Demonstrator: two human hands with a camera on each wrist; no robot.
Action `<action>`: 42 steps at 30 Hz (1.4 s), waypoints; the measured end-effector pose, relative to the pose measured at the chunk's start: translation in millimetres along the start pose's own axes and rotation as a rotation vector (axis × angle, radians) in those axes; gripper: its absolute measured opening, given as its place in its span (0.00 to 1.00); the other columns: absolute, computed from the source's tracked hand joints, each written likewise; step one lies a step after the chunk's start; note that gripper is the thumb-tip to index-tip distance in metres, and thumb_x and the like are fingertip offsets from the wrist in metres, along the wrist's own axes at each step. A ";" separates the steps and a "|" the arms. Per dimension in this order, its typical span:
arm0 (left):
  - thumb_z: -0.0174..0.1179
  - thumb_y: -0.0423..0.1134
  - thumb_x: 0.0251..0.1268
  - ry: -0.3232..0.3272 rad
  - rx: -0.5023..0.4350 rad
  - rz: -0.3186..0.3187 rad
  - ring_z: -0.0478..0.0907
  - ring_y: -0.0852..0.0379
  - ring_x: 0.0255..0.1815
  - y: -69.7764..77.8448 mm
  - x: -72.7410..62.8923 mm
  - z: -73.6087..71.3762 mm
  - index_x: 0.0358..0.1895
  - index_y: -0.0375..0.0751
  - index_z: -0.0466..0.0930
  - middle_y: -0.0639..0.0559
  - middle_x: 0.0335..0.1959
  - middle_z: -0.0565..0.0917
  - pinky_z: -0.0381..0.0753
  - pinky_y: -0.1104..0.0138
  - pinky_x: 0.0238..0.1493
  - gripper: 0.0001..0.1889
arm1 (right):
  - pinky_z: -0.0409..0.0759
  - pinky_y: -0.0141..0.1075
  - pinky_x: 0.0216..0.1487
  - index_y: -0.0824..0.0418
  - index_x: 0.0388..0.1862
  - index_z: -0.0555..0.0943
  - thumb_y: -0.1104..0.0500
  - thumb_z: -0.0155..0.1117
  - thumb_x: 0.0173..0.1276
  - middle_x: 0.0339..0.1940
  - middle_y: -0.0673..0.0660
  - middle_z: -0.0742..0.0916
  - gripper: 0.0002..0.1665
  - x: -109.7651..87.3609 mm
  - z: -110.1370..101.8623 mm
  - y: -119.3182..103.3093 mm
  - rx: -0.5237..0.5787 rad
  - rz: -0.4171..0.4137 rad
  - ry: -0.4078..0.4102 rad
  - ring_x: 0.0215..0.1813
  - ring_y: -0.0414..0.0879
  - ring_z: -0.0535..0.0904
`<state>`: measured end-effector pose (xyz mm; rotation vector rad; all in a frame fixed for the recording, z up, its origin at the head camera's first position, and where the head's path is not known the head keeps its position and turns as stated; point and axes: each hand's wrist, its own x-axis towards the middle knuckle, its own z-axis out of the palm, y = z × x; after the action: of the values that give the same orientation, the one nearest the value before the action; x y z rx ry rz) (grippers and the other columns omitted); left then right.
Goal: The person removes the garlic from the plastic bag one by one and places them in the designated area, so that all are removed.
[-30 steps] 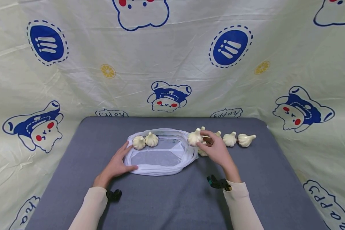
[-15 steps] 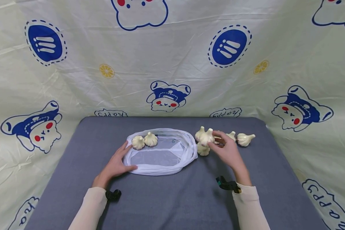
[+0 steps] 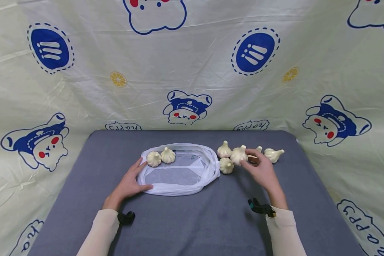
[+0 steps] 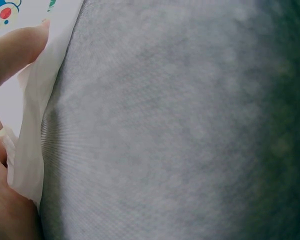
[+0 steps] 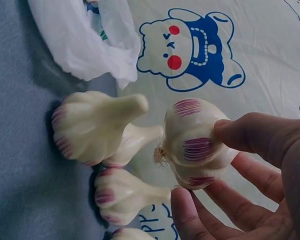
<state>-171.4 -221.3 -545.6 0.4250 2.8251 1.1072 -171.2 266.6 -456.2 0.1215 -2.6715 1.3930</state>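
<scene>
A white plastic bag (image 3: 179, 189) lies on the table with its mouth spread wide. Two garlic bulbs (image 3: 168, 155) sit at its far left, inside the rim. My left hand (image 3: 129, 181) holds the bag's left end, the thumb over the near rim; the left wrist view shows the thumb (image 4: 20, 50) on the white plastic. To the right of the bag, my right hand (image 3: 261, 170) pinches a garlic bulb (image 3: 239, 155) between thumb and fingertips. In the right wrist view this bulb (image 5: 195, 145) has purple streaks and a root tuft, and hangs above other bulbs.
Beside the bag's right end stand two garlic bulbs, one garlic bulb (image 3: 224, 149) behind the other. Another garlic bulb (image 3: 273, 155) lies farther right, and one is partly hidden by my right hand. A patterned cloth (image 3: 192, 64) hangs behind the grey table (image 3: 185, 227).
My right hand has moved rightward from the bag's right rim, carrying the garlic bulb. Two bulbs beside the bag have come into fuller view. My left hand has stayed on the bag.
</scene>
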 end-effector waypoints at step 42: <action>0.75 0.55 0.52 -0.017 -0.005 -0.036 0.47 0.31 0.83 1.6 0.1 -0.8 0.80 0.38 0.60 0.37 0.85 0.50 0.53 0.32 0.76 0.54 | 0.81 0.58 0.59 0.70 0.70 0.72 0.60 0.68 0.73 0.68 0.75 0.79 0.31 1.4 13.5 62.7 -0.089 0.101 -0.062 0.66 0.70 0.79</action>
<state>-171.3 -220.7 -544.0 0.3794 2.8028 1.0984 -181.7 291.3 -514.4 0.0216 -2.8214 1.3152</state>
